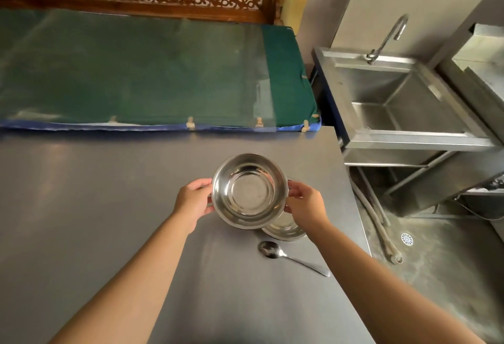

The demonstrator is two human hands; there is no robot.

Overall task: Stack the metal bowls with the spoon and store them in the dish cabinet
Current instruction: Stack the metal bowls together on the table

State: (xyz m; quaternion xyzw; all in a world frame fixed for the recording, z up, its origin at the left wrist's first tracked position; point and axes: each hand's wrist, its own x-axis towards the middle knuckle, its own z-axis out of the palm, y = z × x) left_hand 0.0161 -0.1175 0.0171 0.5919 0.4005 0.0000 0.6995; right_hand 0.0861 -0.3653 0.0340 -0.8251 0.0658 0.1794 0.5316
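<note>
A shiny metal bowl (249, 191) is held above the grey tabletop (95, 207), empty inside. My left hand (192, 201) grips its left rim and my right hand (306, 204) grips its right rim. A second metal bowl (285, 230) rests on the table just below and to the right, mostly hidden under the held bowl and my right hand. A metal spoon (289, 257) lies on the table in front of that bowl, its head to the left and its handle pointing right.
A green-covered table (136, 70) stands beyond the grey one. A steel sink (395, 98) with a tap (387, 38) is at the right. Hoses (379, 221) and a floor drain (407, 239) lie on the floor past the table's right edge.
</note>
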